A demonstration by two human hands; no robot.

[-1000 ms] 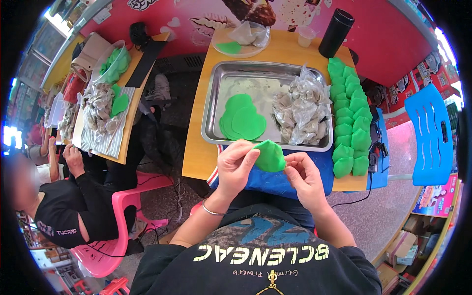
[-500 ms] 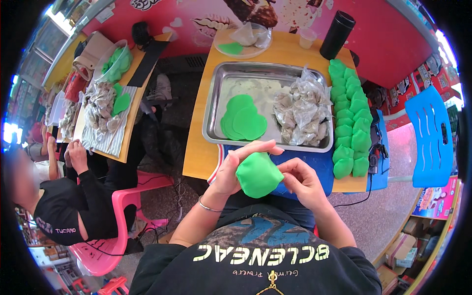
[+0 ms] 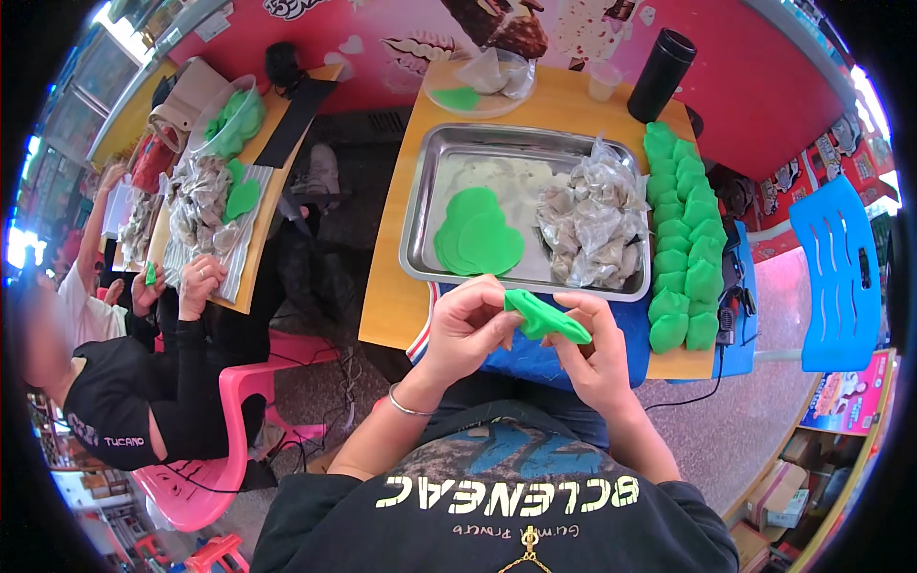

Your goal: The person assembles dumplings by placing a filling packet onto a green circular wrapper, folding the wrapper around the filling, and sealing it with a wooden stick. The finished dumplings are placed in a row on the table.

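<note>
Left hand [image 3: 468, 329] and right hand [image 3: 597, 353] both pinch a folded green dough round [image 3: 544, 318] just below the counter [image 3: 396, 286] edge. At 12 o'clock sits a steel tray [image 3: 425, 181] holding flat green rounds [image 3: 478, 239].

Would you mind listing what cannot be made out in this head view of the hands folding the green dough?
- Whether the green dough piece holds filling: folded shut, with the left hand and right hand around it.
- Contents of the clear bags in the metal tray: crumpled plastic blurs them.
- Lap under the blue cloth: the hands cover it.
</note>
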